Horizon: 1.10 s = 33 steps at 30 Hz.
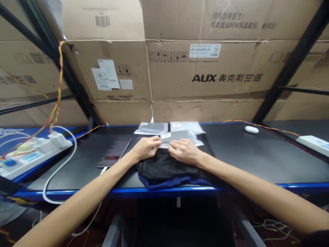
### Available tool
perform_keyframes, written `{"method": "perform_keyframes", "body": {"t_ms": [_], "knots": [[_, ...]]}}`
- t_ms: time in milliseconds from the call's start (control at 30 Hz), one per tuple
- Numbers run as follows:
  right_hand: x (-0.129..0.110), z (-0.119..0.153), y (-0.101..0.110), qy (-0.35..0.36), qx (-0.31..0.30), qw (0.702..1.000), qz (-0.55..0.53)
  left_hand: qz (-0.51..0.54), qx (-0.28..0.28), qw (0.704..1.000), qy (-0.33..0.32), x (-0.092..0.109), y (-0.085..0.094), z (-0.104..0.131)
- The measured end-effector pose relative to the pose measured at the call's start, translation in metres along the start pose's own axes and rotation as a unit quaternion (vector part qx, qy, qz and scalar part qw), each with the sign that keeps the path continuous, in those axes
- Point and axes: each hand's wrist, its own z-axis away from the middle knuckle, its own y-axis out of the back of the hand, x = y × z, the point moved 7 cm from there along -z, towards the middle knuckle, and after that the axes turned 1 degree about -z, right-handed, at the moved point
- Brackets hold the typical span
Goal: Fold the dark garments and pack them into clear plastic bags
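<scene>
Handling: an even pinch with both hands looked best; a one-sided pull could have creased or torn the film.
Packet: frosted white plastic packet with small white label [177, 136], between and just beyond the hands, toward the bench's far edge.
Left hand [147, 148]: fingers curled, seemingly pinching packet's near-left corner.
Right hand [184, 151]: curled over packet's near edge.
Cloth: black-and-blue soft cloth [161, 168] below both, at the front edge of the black-topped bench [257, 157].
</scene>
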Motion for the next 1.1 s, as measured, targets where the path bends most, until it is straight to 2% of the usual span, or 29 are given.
{"method": "perform_keyframes", "body": {"t_ms": [133,200,400,567,667,733,767,833,900,1000,1100], "knots": [[0.016,0.032,0.011,-0.015,0.007,1.000,-0.005,-0.032,-0.007,0.999,0.005,-0.004,0.000,-0.001],[0.027,0.050,0.019,-0.050,0.021,0.998,-0.021,-0.054,-0.013,0.998,0.013,-0.007,0.001,-0.001],[0.057,0.092,0.029,-0.129,-0.009,0.990,-0.063,-0.105,-0.017,0.994,0.020,-0.012,0.006,-0.002],[0.066,0.105,0.029,-0.157,-0.008,0.985,-0.076,-0.112,-0.027,0.992,0.046,-0.019,0.008,-0.004],[0.063,0.103,0.028,-0.149,0.010,0.987,-0.050,-0.096,0.027,0.993,0.066,-0.018,0.021,-0.005],[0.059,0.100,0.030,-0.142,0.026,0.989,-0.037,-0.071,0.081,0.993,0.043,-0.007,0.033,-0.005],[0.058,0.099,0.030,-0.138,0.033,0.989,-0.032,-0.057,0.091,0.994,0.014,0.003,0.036,-0.006],[0.054,0.096,0.033,-0.130,0.044,0.990,-0.024,-0.032,0.067,0.995,-0.061,0.028,0.033,-0.007],[0.052,0.094,0.034,-0.121,0.047,0.991,-0.018,-0.025,0.019,0.992,-0.119,0.052,0.023,-0.010],[0.049,0.091,0.036,-0.110,0.040,0.993,-0.016,-0.041,0.024,0.990,-0.131,0.071,0.011,-0.019],[0.049,0.090,0.036,-0.109,0.032,0.993,-0.024,-0.048,0.023,0.994,-0.097,0.075,0.002,-0.035]]}}
